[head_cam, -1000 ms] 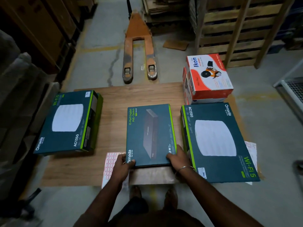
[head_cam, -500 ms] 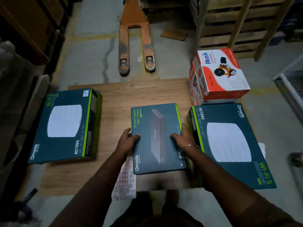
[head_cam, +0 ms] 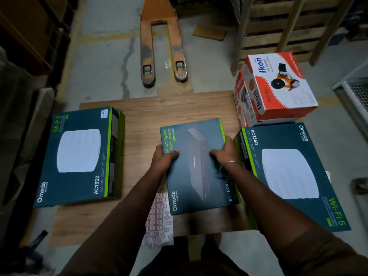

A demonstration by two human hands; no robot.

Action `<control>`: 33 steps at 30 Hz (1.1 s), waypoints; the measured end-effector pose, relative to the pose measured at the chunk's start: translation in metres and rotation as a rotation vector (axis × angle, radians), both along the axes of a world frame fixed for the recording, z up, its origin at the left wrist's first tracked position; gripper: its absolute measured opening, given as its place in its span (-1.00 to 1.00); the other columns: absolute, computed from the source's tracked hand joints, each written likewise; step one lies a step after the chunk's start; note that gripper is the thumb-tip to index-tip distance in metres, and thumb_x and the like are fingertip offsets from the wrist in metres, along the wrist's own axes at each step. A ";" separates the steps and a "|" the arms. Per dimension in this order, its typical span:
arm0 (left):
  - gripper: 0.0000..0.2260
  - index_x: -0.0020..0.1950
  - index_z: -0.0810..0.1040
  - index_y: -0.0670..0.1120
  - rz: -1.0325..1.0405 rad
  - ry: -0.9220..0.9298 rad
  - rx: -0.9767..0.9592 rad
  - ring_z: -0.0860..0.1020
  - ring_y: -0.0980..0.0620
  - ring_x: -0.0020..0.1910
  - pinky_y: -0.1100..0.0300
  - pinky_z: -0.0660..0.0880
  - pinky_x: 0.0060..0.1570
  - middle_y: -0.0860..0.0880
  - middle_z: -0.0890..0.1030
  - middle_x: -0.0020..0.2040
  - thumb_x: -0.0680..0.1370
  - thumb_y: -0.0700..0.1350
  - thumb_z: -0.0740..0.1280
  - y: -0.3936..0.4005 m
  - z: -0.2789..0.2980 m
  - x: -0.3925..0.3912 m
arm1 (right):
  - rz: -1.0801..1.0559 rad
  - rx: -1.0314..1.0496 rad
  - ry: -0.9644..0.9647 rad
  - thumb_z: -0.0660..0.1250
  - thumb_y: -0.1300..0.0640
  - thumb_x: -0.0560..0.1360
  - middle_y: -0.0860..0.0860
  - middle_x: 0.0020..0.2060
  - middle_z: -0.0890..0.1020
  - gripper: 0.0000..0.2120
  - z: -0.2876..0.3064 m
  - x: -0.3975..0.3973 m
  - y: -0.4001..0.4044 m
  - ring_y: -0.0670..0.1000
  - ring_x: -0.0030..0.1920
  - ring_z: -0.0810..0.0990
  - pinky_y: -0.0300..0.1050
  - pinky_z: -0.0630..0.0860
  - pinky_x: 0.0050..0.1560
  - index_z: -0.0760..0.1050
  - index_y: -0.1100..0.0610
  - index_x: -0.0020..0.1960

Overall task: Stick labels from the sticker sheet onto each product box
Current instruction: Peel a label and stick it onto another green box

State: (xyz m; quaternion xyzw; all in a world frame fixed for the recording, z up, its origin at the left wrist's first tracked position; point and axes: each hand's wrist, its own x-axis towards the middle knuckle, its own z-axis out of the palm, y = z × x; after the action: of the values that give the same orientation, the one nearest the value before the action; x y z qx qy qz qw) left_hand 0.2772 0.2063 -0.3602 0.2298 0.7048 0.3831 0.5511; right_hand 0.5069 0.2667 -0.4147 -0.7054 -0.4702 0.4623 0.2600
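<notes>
Both grips grasp the switch box point(head_cam: 199, 166) at the middle of the counter point(head_cam: 175, 108): the left hand point(head_cam: 164, 158) curls round its 9 o'clock edge, the right hand point(head_cam: 225, 152) round its 3 o'clock edge. The sticker sheet point(head_cam: 159, 220) lies at 7 o'clock, partly under the box. One Wi-Fi box point(head_cam: 79, 156) sits at 9 o'clock, another point(head_cam: 288, 174) at 3 o'clock. Red boxes point(head_cam: 276, 86) stand at 1 o'clock.

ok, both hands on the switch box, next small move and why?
Probably set the switch box down and free the left hand for the sticker sheet: both hands, right hand too, grip the box, whose top shows no label.
</notes>
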 end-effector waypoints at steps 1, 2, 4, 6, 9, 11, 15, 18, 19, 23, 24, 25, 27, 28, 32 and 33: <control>-0.54 0.27 0.46 0.01 0.022 0.024 0.043 0.69 -0.04 0.01 0.04 0.65 0.05 -0.13 0.68 0.19 0.42 -0.08 0.53 0.001 0.007 0.000 | -0.006 0.064 0.041 0.52 -0.03 0.14 0.06 0.12 0.67 -0.26 0.009 0.001 0.000 0.10 0.09 0.69 0.11 0.64 0.18 0.47 0.04 0.31; -0.51 0.29 0.45 0.03 0.040 0.046 0.096 0.69 0.00 0.03 0.03 0.64 0.10 -0.09 0.68 0.19 0.41 -0.06 0.52 0.000 0.016 0.001 | -0.013 0.126 0.082 0.53 -0.03 0.18 0.01 0.14 0.68 -0.28 0.024 0.001 -0.001 0.04 0.10 0.69 0.08 0.63 0.20 0.46 0.00 0.32; -0.50 0.37 0.38 0.02 0.074 0.067 0.213 0.66 0.21 -0.01 0.18 0.61 0.05 0.02 0.64 0.19 0.52 -0.14 0.51 -0.001 0.037 0.003 | -0.027 0.253 0.168 0.52 0.05 0.32 -0.03 0.22 0.65 -0.34 0.056 0.000 -0.007 -0.04 0.19 0.66 -0.03 0.59 0.26 0.41 -0.06 0.38; -0.49 0.44 0.29 -0.01 0.073 0.108 0.326 0.60 0.38 0.01 0.30 0.56 0.05 0.12 0.57 0.23 0.59 -0.20 0.46 -0.004 0.054 0.005 | -0.049 0.374 0.258 0.50 0.14 0.40 0.04 0.33 0.57 -0.36 0.082 0.002 -0.012 0.00 0.30 0.60 -0.07 0.55 0.31 0.34 -0.05 0.42; -0.39 0.45 0.27 -0.04 0.088 0.167 0.475 0.55 0.16 0.30 0.14 0.56 0.26 -0.03 0.50 0.38 0.52 -0.09 0.54 -0.015 0.072 0.008 | -0.065 0.484 0.342 0.51 0.15 0.41 0.10 0.42 0.47 -0.30 0.100 0.007 -0.019 0.06 0.42 0.50 0.06 0.48 0.44 0.26 -0.10 0.43; -0.33 0.46 0.27 -0.05 0.097 0.172 0.520 0.51 0.04 0.37 0.00 0.54 0.37 -0.08 0.46 0.43 0.48 -0.06 0.56 -0.024 0.079 0.014 | -0.054 0.506 0.336 0.53 0.10 0.40 0.06 0.50 0.39 -0.22 0.103 0.009 -0.027 0.03 0.51 0.39 0.12 0.36 0.54 0.21 -0.18 0.48; -0.21 0.55 0.23 0.07 0.095 0.249 0.600 0.46 0.02 0.46 -0.20 0.46 0.44 -0.02 0.42 0.51 0.43 0.10 0.58 -0.045 0.082 0.021 | 0.029 0.589 0.256 0.54 0.06 0.38 0.02 0.59 0.23 -0.07 0.108 0.018 -0.044 0.01 0.62 0.18 0.18 0.15 0.63 0.10 -0.10 0.60; -0.17 0.61 0.19 0.18 0.067 0.299 0.652 0.39 -0.01 0.54 -0.25 0.39 0.48 0.01 0.37 0.57 0.46 0.16 0.57 -0.057 0.085 0.022 | 0.135 0.631 0.232 0.56 -0.03 0.40 -0.02 0.62 0.18 -0.02 0.123 0.030 -0.048 -0.01 0.63 0.14 0.12 0.14 0.63 0.07 -0.03 0.65; -0.18 0.62 0.19 0.20 0.063 0.306 0.653 0.37 -0.01 0.55 -0.25 0.38 0.49 0.03 0.36 0.58 0.47 0.20 0.55 -0.060 0.087 0.022 | 0.178 0.622 0.231 0.55 -0.07 0.41 -0.07 0.62 0.18 -0.03 0.131 0.035 -0.047 -0.05 0.63 0.13 0.04 0.15 0.62 0.07 -0.06 0.65; -0.41 0.59 0.32 0.10 0.071 0.329 0.695 0.45 -0.03 0.49 -0.22 0.41 0.46 0.02 0.49 0.48 0.60 0.19 0.38 -0.063 0.101 0.025 | 0.287 0.549 0.278 0.46 -0.10 0.51 -0.38 0.49 0.27 -0.24 0.162 0.045 -0.036 -0.39 0.48 0.24 -0.41 0.28 0.38 0.19 -0.13 0.62; -0.47 0.57 0.36 0.08 0.080 0.336 0.701 0.49 -0.02 0.45 -0.22 0.43 0.45 0.02 0.53 0.44 0.62 0.16 0.35 -0.063 0.103 0.026 | 0.286 0.542 0.272 0.45 -0.07 0.55 -0.42 0.44 0.28 -0.28 0.166 0.046 -0.032 -0.49 0.40 0.26 -0.53 0.29 0.28 0.20 -0.10 0.62; -0.50 0.56 0.38 0.08 0.088 0.348 0.698 0.50 0.00 0.43 -0.21 0.44 0.43 0.04 0.55 0.41 0.63 0.14 0.34 -0.062 0.104 0.026 | 0.282 0.531 0.258 0.44 -0.03 0.58 -0.44 0.40 0.28 -0.30 0.166 0.046 -0.029 -0.56 0.33 0.26 -0.61 0.27 0.20 0.21 -0.07 0.62; -0.47 0.57 0.37 0.09 0.090 0.370 0.670 0.50 0.05 0.43 -0.19 0.45 0.43 0.07 0.55 0.42 0.62 0.13 0.35 -0.062 0.103 0.027 | 0.277 0.501 0.227 0.41 0.02 0.61 -0.41 0.36 0.29 -0.34 0.167 0.043 -0.026 -0.66 0.22 0.23 -0.70 0.26 0.08 0.20 -0.07 0.62; -0.45 0.58 0.35 0.11 0.088 0.379 0.651 0.49 0.06 0.44 -0.19 0.46 0.43 0.08 0.54 0.43 0.60 0.14 0.36 -0.062 0.103 0.028 | 0.279 0.490 0.223 0.40 0.03 0.61 -0.38 0.35 0.29 -0.35 0.170 0.042 -0.026 -0.69 0.19 0.22 -0.71 0.27 0.04 0.20 -0.08 0.62; -0.52 0.56 0.36 0.09 0.081 0.357 0.615 0.51 0.12 0.40 -0.11 0.47 0.43 0.11 0.56 0.39 0.65 -0.04 0.37 -0.056 0.105 0.028 | 0.258 0.484 0.214 0.43 0.12 0.60 -0.37 0.23 0.35 -0.44 0.179 0.042 -0.033 -0.63 0.12 0.34 -0.61 0.39 -0.02 0.30 0.01 0.52; -0.55 0.54 0.37 0.07 0.088 0.345 0.598 0.53 0.12 0.38 -0.10 0.48 0.42 0.11 0.58 0.37 0.66 -0.07 0.35 -0.052 0.107 0.026 | 0.242 0.499 0.199 0.45 0.09 0.58 -0.34 0.21 0.37 -0.47 0.182 0.040 -0.038 -0.58 0.14 0.37 -0.55 0.42 0.02 0.32 0.02 0.48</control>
State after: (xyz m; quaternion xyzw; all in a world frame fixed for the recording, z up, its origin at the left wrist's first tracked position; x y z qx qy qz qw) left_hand 0.3034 0.1543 -0.2536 0.4120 0.6532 0.5515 0.3153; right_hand 0.5464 0.2290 -0.2325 -0.5097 -0.6221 0.4269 0.4135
